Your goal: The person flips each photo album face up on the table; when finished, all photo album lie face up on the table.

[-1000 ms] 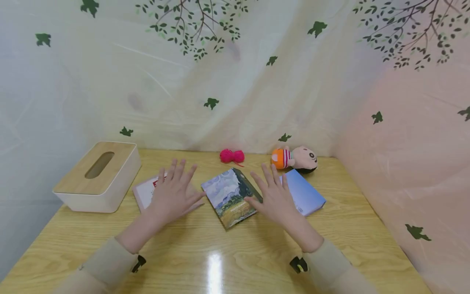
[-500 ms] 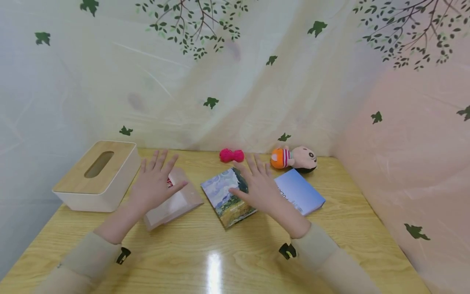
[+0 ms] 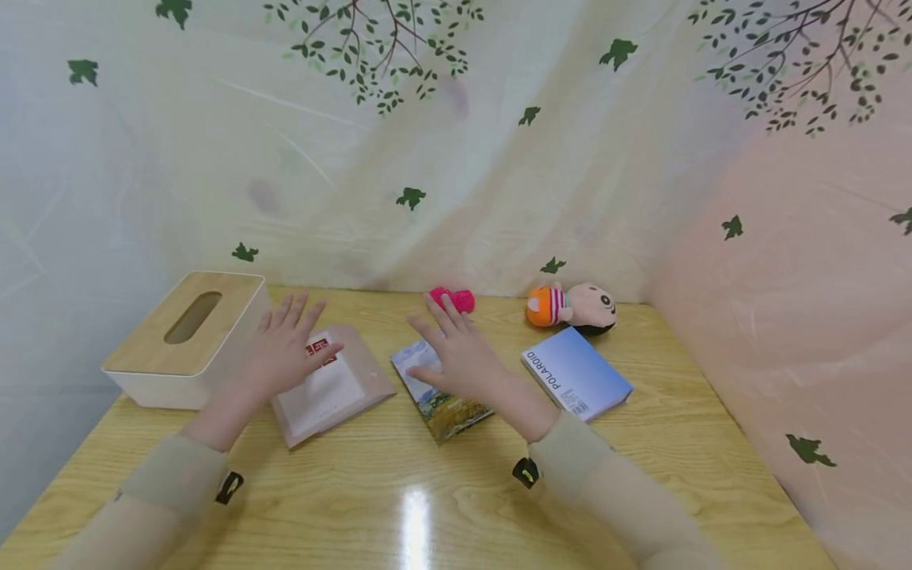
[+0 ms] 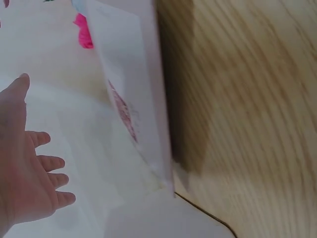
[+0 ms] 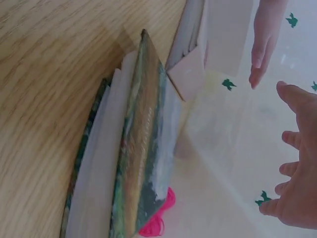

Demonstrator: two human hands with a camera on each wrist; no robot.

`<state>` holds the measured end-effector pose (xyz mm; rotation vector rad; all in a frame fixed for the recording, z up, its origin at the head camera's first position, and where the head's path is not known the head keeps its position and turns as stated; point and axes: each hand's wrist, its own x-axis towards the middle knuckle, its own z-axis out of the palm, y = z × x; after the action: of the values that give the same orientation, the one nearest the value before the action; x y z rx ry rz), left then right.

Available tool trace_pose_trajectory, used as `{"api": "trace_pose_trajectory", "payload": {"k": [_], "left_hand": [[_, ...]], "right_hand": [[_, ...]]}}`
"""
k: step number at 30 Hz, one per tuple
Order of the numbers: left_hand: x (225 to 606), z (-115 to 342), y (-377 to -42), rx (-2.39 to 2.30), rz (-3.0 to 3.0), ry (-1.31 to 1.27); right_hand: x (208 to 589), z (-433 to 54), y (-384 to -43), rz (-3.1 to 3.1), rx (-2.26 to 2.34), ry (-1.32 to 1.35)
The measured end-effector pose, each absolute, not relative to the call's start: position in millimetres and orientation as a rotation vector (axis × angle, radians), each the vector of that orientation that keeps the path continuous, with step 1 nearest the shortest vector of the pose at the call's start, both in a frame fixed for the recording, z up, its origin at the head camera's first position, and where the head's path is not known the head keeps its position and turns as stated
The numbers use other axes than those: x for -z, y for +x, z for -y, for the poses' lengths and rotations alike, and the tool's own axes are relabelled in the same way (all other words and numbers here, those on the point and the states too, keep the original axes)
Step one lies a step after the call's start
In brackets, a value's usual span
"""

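My left hand [image 3: 281,352], fingers spread and holding nothing, hovers over the left side of a pale pink book [image 3: 342,400] with a white panel and red label. In the left wrist view that book [image 4: 133,74] stands apart from the hand. My right hand [image 3: 459,360], also spread, is above a book with a painted landscape cover [image 3: 445,412] and hides part of it. From the right wrist, the landscape book [image 5: 143,144] shows its page edges, with the hand [image 5: 299,158] raised away from it. A blue box lettered POLAROID [image 3: 580,372] lies to the right.
A white tissue box [image 3: 178,324] with a wooden lid stands at the left. Along the back lie a pink yarn bundle [image 3: 463,301], partly behind the right fingers, and a plush doll [image 3: 570,307]. A printed cloth [image 3: 321,158] hangs behind the wooden table [image 3: 342,507].
Both hands have moved left, the right one from beside the blue box to over the landscape book. More of the pink book and the blue box now shows. The objects have stayed put.
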<state>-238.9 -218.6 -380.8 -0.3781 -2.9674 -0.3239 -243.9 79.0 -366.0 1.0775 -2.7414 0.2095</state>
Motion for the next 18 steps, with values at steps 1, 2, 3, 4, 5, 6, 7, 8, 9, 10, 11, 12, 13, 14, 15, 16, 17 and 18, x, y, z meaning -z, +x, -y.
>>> {"api": "trace_pose_trajectory", "payload": {"k": [1, 2, 3, 4, 5, 6, 7, 8, 9, 10, 11, 12, 13, 14, 15, 16, 17, 18], "left_hand": [[382.7, 219.9, -240.7, 0.332, 2.975, -0.376], [384.9, 221.3, -242.7, 0.337, 2.984, -0.374], [387.1, 222.4, -244.6, 0.344, 2.991, -0.374], [389.3, 223.4, -246.3, 0.349, 2.997, -0.373], [391.8, 224.6, -248.1, 0.350, 3.002, -0.373], [394.5, 225.9, -250.2, 0.346, 3.008, -0.375], [397.5, 227.2, -252.6, 0.345, 3.010, -0.376], [400.3, 228.2, -254.8, 0.351, 3.010, -0.379], [402.9, 229.5, -257.1, 0.361, 3.009, -0.380], [405.6, 230.9, -259.4, 0.364, 3.006, -0.381], [408.5, 232.5, -262.1, 0.373, 3.003, -0.384], [411.1, 234.0, -264.5, 0.380, 3.002, -0.388], [413.4, 235.5, -266.6, 0.388, 3.002, -0.391], [415.6, 237.1, -268.6, 0.394, 3.004, -0.394], [417.6, 238.6, -270.4, 0.394, 3.007, -0.398], [419.2, 239.7, -271.9, 0.392, 3.011, -0.404], [420.7, 240.6, -273.2, 0.394, 3.017, -0.410], [421.9, 241.1, -274.2, 0.398, 3.023, -0.415]], "right_hand": [[367.6, -75.6, -244.6, 2.746, -0.233, 1.100], [369.2, -72.3, -245.1, 2.752, -0.257, 1.127], [371.1, -69.2, -245.7, 2.756, -0.289, 1.153], [373.9, -66.4, -246.7, 2.760, -0.317, 1.179], [376.7, -63.6, -247.5, 2.762, -0.339, 1.202], [380.0, -61.0, -248.4, 2.766, -0.337, 1.219], [383.5, -58.4, -249.4, 2.770, -0.335, 1.233], [387.3, -55.9, -250.8, 2.771, -0.329, 1.246], [390.8, -53.2, -252.2, 2.770, -0.321, 1.255], [394.3, -50.5, -253.7, 2.769, -0.306, 1.269], [397.2, -47.7, -255.0, 2.770, -0.289, 1.282], [400.1, -44.8, -256.6, 2.772, -0.278, 1.296], [403.0, -42.0, -258.5, 2.769, -0.273, 1.312], [405.7, -39.4, -260.2, 2.770, -0.275, 1.327], [407.8, -37.1, -261.7, 2.775, -0.275, 1.339], [410.4, -35.0, -263.5, 2.780, -0.265, 1.349], [412.9, -33.1, -264.9, 2.790, -0.268, 1.356], [415.2, -31.6, -266.4, 2.803, -0.268, 1.362]]}}
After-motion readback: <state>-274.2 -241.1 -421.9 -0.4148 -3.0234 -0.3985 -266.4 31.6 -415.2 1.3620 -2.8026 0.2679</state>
